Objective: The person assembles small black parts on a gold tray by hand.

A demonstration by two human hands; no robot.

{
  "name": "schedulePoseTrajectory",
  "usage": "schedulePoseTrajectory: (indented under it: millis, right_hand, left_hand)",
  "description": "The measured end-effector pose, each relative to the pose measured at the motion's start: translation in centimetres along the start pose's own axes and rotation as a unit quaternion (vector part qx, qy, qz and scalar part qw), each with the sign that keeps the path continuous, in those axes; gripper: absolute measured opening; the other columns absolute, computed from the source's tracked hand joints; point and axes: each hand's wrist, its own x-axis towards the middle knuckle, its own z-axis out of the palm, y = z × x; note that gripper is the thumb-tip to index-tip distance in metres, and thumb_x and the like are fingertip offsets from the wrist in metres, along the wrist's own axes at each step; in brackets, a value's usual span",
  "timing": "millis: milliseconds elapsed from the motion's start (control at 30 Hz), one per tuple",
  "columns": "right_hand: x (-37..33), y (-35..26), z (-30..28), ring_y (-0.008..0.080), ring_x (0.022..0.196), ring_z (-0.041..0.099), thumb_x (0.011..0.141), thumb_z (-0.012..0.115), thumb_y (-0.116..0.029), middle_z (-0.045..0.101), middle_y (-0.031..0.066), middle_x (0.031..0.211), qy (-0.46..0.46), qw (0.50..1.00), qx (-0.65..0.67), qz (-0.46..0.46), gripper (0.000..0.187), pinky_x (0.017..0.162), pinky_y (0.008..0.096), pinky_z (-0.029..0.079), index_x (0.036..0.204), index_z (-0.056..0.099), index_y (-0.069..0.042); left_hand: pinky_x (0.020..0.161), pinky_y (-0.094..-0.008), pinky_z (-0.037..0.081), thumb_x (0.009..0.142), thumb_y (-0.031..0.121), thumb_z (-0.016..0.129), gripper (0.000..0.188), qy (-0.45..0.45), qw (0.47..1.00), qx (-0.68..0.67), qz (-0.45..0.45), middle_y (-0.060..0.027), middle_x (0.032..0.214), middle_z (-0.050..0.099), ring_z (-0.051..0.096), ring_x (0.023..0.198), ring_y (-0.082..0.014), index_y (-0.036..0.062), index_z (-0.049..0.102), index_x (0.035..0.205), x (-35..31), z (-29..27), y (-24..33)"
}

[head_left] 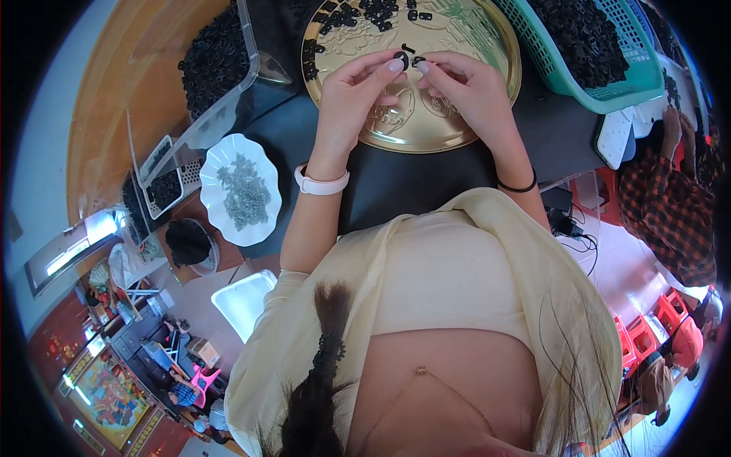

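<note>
My left hand (361, 85) and my right hand (466, 90) meet over a round gold tray (415, 142), fingertips nearly touching. A small black ring-shaped piece (401, 58) is pinched between my left thumb and fingers. My right thumb and fingers close on another small black piece (418, 61), whose exact kind is too small to tell. Just beyond the fingertips shows a short dark bar (408, 49); whether it joins either held piece cannot be seen. Many black buckle-like pieces (377, 12) lie on the tray's far part. Small clear or shiny bits rest on it near my palms.
A clear bin (247, 34) of black pieces stands at left, above a scalloped white plate (216, 152) heaped with small grey pieces. At right, a teal basket (636, 91) holds more black parts, beside a white board (611, 141). Someone in a plaid shirt (662, 209) works farther right.
</note>
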Motion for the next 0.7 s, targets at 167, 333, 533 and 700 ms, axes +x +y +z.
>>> schedulePoseTrajectory:
  millis: [167,333,533,700]
  right_hand:
    - [0.0,0.3,0.4,0.0091,0.065,0.062,0.085,0.065,-0.014,0.069,0.0058,0.077,0.044,0.996,-0.050,-0.066,0.023,0.062,0.0213,0.049,0.106,0.068,-0.006]
    - [-0.4,-0.9,0.6,0.0110,0.073,0.063,0.084,0.067,-0.015,0.069,0.0071,0.088,0.040,0.991,-0.076,-0.099,0.021,0.065,0.0213,0.049,0.104,0.070,-0.008]
    - [-0.5,-0.8,0.7,0.0097,0.076,0.061,0.085,0.066,-0.013,0.068,0.0068,0.093,0.036,0.996,-0.003,-0.080,0.023,0.068,0.0208,0.048,0.108,0.069,-0.009]
    - [-0.3,-0.1,0.7,0.0075,0.072,0.058,0.085,0.065,-0.011,0.068,0.0054,0.090,0.029,0.999,0.025,-0.037,0.024,0.066,0.0195,0.047,0.108,0.069,-0.010]
  left_hand:
    - [0.064,-0.0201,0.054,0.088,0.014,0.063,0.029,-0.005,1.000,-0.027,-0.010,-0.0077,0.098,0.067,0.066,0.088,-0.0138,0.0009,0.062,0.114,-0.1,0.1,-0.2]
    - [0.064,-0.0197,0.053,0.088,0.014,0.063,0.029,0.001,1.000,-0.025,-0.001,-0.0077,0.096,0.068,0.066,0.088,-0.0132,0.0010,0.062,0.114,0.0,-0.2,-0.1]
    - [0.066,-0.0199,0.054,0.085,0.015,0.068,0.030,0.004,1.000,-0.015,0.008,-0.0074,0.094,0.068,0.066,0.085,-0.0126,0.0003,0.063,0.111,-0.2,-0.1,0.0]
    - [0.064,-0.0194,0.053,0.085,0.012,0.067,0.028,0.015,1.000,0.013,0.016,-0.0077,0.095,0.067,0.066,0.085,-0.0129,0.0008,0.064,0.111,-0.3,0.0,-0.1]
